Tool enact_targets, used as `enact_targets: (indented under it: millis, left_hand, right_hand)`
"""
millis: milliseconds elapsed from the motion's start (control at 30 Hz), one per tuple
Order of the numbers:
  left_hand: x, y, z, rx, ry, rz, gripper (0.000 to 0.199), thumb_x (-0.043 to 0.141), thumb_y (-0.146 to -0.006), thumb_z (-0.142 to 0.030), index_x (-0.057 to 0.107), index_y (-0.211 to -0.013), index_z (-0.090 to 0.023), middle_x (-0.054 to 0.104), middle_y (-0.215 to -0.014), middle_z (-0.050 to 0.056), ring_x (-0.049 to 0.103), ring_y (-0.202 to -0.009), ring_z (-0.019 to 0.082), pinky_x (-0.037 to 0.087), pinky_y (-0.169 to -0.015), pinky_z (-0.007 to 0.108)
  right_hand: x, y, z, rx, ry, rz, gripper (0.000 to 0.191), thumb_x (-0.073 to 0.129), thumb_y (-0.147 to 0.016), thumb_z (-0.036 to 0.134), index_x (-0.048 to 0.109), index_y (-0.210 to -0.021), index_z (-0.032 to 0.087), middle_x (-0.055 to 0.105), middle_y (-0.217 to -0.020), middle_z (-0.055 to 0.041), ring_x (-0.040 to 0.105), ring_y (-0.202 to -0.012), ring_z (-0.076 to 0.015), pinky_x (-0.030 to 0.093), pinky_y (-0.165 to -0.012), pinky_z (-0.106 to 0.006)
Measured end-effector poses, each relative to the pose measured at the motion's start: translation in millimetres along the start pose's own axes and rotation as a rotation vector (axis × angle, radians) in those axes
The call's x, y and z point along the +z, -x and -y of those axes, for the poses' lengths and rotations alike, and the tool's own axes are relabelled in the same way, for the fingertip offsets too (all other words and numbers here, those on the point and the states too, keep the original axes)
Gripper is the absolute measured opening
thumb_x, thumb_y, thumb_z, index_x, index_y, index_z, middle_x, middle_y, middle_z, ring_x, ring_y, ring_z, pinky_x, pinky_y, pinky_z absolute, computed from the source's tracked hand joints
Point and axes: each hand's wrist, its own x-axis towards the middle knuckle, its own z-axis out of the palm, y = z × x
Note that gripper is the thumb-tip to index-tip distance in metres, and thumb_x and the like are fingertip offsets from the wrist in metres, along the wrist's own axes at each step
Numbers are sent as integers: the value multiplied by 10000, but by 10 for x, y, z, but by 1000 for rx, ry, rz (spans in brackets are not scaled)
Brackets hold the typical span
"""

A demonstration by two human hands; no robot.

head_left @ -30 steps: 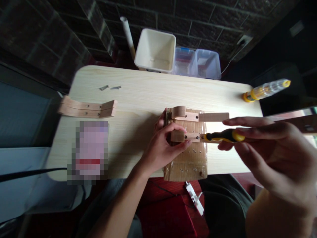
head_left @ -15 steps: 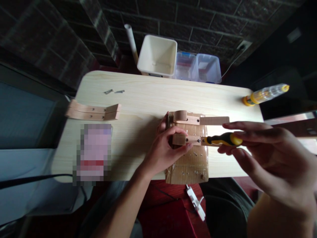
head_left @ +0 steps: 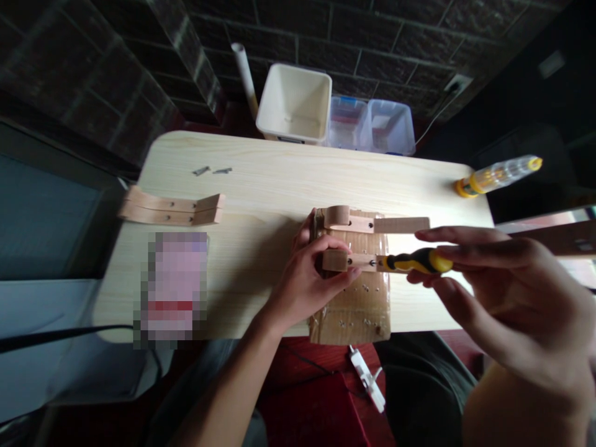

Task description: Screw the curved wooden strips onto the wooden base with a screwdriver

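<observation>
My left hand (head_left: 310, 273) grips the near wooden piece (head_left: 336, 260) against a taped cardboard box (head_left: 349, 310), thumb and index finger on either side of it. The fingers of my right hand (head_left: 493, 279) are round the yellow-and-black handle of a screwdriver (head_left: 419, 261). The screwdriver's tip end points left at a screw in the near piece; the exact contact is too small to tell. A second wooden piece (head_left: 400, 225) with a curved left end lies on the box just beyond, parallel to the first.
Two joined wooden pieces (head_left: 172, 208) and some small screws (head_left: 202, 171) lie on the table (head_left: 279, 171) at the left, above a blurred rectangular item (head_left: 177, 279). A clear-and-yellow tool case (head_left: 500, 177) is at the right. Bins (head_left: 298, 102) stand behind the table.
The whole view has shifted slightly. Both hands, the screwdriver and the wooden pieces keep nearly the same places relative to one another.
</observation>
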Motion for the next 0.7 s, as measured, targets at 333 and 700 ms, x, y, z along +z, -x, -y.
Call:
enact_targets:
  millis: [333, 700]
  left_hand:
    - [10, -7, 17, 2, 29, -4, 223, 869, -870, -348, 743, -1039, -276, 613, -1264, 71, 629, -1120, 273, 495, -1163, 532]
    - [6, 2, 7, 8, 23, -5, 218, 873, -865, -337, 744, -1031, -279, 613, -1185, 69, 605, -1192, 288, 506, -1167, 516]
  right_hand:
    - [8, 7, -10, 2, 24, -33, 581, 752, -839, -101, 724, -1293, 261, 761, -1284, -27, 751, -1169, -187, 683, -953, -307]
    - [55, 21, 40, 47, 14, -70, 519, 748, -859, -72, 733, -1257, 261, 761, -1264, -39, 753, -1160, -219, 708, -864, -341]
